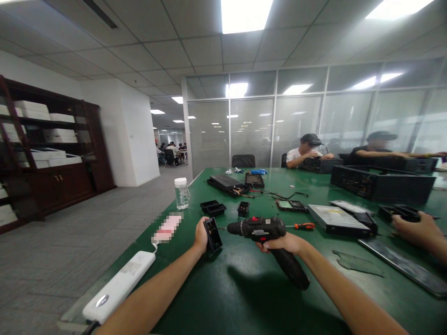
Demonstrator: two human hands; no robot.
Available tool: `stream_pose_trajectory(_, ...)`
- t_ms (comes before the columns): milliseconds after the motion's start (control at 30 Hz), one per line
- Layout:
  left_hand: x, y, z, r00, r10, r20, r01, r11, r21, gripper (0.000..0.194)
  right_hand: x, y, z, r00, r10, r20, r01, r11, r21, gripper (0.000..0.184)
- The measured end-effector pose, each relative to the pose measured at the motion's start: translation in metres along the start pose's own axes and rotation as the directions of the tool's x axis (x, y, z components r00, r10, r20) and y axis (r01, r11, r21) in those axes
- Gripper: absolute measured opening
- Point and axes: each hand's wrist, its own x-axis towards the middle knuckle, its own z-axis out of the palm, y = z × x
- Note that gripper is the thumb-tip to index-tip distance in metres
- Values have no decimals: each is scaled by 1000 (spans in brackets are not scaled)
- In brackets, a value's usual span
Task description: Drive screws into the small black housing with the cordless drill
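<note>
My left hand [200, 236] is closed on a small black plastic housing [213, 235], tilted with its hollow side towards me. In my right hand [284, 243] is a black cordless drill [260, 228], gripped by its handle with the chuck pointing left. Its thin bit reaches to the right edge of the housing; whether the tip touches a screw I cannot tell. Just behind lie black plastic trays [213, 207] and a small black box-shaped part [243, 209]. An orange-handled screwdriver [304, 226] rests on the table beyond the drill.
On the green table [195, 298] stand a clear bottle [181, 195] and a white power strip [120, 284] at left. A dark device [228, 184], a silver drive [338, 220] and a computer case [380, 184] lie farther off. A co-worker's hand [417, 228] is at right; two people sit behind.
</note>
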Motion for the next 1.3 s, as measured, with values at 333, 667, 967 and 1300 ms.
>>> stream_pose_trajectory(333, -1, 1, 1, 1000, 16, -7, -16, 1000, 0, 24, 0, 1, -1, 1000, 18, 10, -18, 1000, -11, 20)
stream_pose_trajectory(667, 4, -6, -3, 1000, 25, -3, -25, 999, 36, 26, -1, -1, 0, 1000, 1, 5, -1, 1000, 8, 17)
stream_pose_trajectory(967, 5, -5, -2, 1000, -12, -9, 12, 999, 32, 27, -2, -4, 2, 1000, 7, 10, -7, 1000, -1, 19)
stream_pose_trajectory(1300, 3, -3, -2, 1000, 3, 1, -3, 1000, 31, 28, -1, -5, 2, 1000, 20, -6, -20, 999, -26, 23)
